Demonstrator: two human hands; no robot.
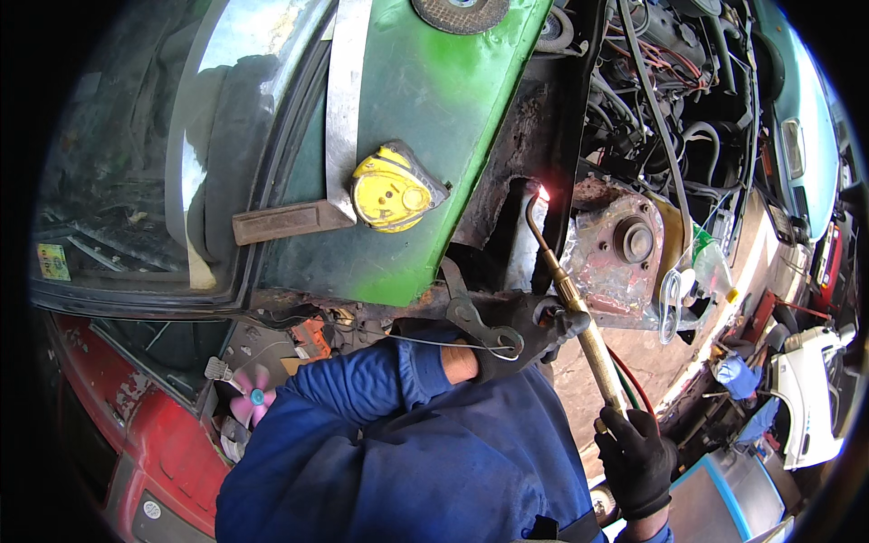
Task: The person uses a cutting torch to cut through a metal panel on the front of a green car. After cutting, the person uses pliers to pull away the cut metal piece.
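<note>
My right hand, in a black glove, is closed around the lower end of a brass gas torch. The torch's bent tip glows orange-white against a bare metal strip in the rusty gap beside the green panel. My left hand, also gloved, is closed beside the torch's shaft. From its grip a flat grey metal tool with a ringed end sticks out. A thin wire rod runs past my left wrist to that tool; its hold is partly hidden.
On the green car panel lie a yellow tape measure, a try square and a grinding disc. An engine bay is at upper right. Red and green hoses trail near the torch. A pink-bladed fan stands at left.
</note>
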